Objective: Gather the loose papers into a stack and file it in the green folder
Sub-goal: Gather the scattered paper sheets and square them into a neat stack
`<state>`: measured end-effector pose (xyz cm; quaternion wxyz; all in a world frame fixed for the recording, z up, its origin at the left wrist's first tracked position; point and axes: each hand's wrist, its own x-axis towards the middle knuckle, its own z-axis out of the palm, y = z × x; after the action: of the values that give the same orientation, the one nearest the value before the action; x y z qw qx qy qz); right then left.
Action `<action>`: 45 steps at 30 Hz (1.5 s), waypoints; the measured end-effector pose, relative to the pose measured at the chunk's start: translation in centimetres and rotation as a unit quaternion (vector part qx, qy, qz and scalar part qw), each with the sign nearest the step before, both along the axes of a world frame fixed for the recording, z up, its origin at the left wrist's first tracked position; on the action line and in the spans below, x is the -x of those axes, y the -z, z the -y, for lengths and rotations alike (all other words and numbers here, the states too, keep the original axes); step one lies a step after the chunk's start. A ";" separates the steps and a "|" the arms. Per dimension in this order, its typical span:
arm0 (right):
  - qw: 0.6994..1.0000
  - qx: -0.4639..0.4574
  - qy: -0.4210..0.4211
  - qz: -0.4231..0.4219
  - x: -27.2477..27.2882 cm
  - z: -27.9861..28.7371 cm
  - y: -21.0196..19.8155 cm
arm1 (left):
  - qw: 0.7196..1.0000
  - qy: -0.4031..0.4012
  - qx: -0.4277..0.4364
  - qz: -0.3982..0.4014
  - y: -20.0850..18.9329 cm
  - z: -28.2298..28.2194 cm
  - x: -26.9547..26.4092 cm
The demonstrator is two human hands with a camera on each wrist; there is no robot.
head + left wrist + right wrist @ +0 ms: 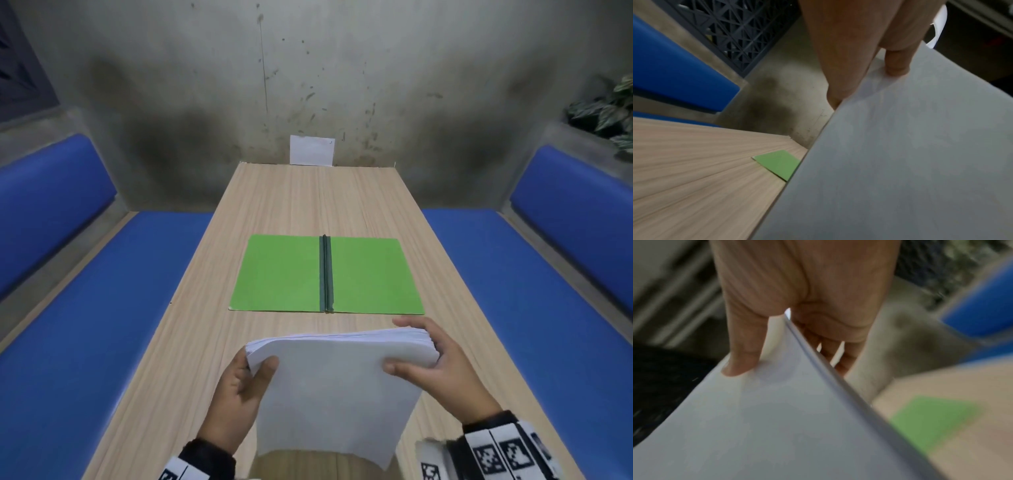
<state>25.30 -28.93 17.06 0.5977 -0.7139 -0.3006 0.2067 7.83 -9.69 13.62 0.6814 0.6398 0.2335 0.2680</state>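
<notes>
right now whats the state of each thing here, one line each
paper stack: gathered, lifted off the table, held at both sides
green folder: open flat on the table, nothing in it
left hand: grips the stack's left edge
right hand: grips the stack's right edge
white card: upright against the wall

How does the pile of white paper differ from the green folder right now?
The paper stack is white; the green folder is bright green with a dark spine. The stack is held up off the table by the left hand and right hand, while the folder lies flat on it, untouched. The stack is thick and bowed; the folder is thin and spread open. Both are rectangular paper goods.
</notes>
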 end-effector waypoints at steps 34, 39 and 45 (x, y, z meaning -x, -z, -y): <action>0.949 -0.214 0.165 -0.163 2.9 -2.8 1.8 | 0.987 -0.149 0.022 0.054 -1.2 2.0 -1.1; 0.941 -0.189 0.236 -0.152 2.6 -3.4 2.6 | 0.983 -0.181 -0.020 0.005 -1.2 2.2 -1.7; 0.977 -0.145 0.112 -0.113 2.4 -1.7 3.9 | 0.995 -0.098 0.008 -0.014 -0.1 1.0 -0.7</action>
<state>22.92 -27.27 13.17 0.7444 -0.6208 -0.1757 0.1720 8.49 -10.70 13.67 0.6538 0.6118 0.3067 0.3227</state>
